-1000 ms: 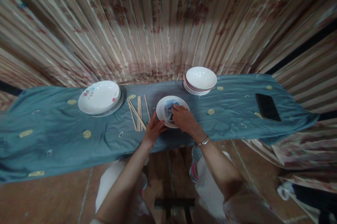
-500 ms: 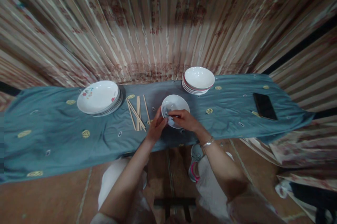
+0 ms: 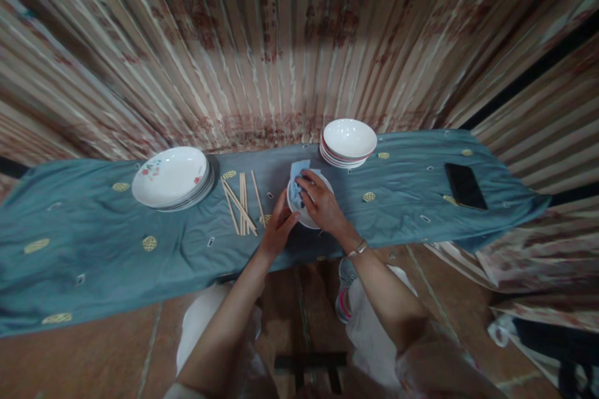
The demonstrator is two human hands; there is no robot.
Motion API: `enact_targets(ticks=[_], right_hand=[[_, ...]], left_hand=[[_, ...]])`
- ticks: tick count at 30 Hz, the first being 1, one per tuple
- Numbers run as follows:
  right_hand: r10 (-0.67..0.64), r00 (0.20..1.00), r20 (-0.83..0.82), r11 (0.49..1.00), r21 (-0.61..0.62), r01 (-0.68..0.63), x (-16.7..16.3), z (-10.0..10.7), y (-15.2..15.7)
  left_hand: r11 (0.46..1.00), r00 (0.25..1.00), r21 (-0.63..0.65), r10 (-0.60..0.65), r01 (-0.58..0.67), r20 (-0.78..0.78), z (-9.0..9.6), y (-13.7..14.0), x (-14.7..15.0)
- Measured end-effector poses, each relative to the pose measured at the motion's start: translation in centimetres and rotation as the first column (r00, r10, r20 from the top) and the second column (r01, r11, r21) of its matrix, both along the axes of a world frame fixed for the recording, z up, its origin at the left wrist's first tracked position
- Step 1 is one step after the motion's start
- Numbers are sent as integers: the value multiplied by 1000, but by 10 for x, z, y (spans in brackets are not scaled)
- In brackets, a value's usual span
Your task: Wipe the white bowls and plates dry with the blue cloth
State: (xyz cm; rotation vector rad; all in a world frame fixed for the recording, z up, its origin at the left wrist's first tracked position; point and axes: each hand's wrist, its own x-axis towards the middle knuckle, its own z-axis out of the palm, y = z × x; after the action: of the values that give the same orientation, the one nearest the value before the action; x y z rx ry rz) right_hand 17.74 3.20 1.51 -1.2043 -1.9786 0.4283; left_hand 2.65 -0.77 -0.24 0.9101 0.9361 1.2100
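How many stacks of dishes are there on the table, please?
2: the plate stack at left, and the bowl stack farther back, right of the bowl in the left hand.

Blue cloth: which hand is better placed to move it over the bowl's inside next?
Likely the right hand: it holds the blue cloth over the bowl, while the left hand holds the bowl's left side.

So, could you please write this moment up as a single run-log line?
left hand: holding bowl | right hand: holding blue cloth over bowl | left of bowl: chopsticks, plate stack | right of bowl: bowl stack
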Motion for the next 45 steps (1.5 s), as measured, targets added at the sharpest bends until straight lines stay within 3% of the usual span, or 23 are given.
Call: enact_targets(ticks=[4,8,13,19,24,29,35,40,42,45], right_hand=[[-94,967,238,995,47,85,4,0,3],[-196,862,468,980,69,186,7,4,1],[-255,746,616,958,55,282,14,10,-7],[-199,692,694,949,-41,314,26,15,-19],[-60,718,694,965,-144,219,32,12,-27],[100,829,551,954,-288,77,38,7,-29],[247,963,111,885,-430,-178,42,-5,-22],[193,918,-346,791,-498,-354,33,-14,-19],[112,884,-454,792,-496,-355,26,-17,-18],[19,827,-562,832,-449,-324,14,-20,-17]], left_hand=[[999,998,-10,-45,45,-39,2,-2,-1],[997,992,7,-76,77,-99,1,-3,-2],[997,987,5,-72,73,-141,1,-3,-2],[995,985,24,-89,93,-148,4,-3,0],[996,980,-2,-89,91,-178,6,-3,1],[996,980,22,-78,84,-185,4,-2,2],[998,974,1,-64,66,-218,2,-2,3],[997,980,-20,-73,71,-188,6,-1,5],[997,977,-37,-72,66,-200,8,-1,5],[996,967,-56,-80,68,-240,11,-1,4]])
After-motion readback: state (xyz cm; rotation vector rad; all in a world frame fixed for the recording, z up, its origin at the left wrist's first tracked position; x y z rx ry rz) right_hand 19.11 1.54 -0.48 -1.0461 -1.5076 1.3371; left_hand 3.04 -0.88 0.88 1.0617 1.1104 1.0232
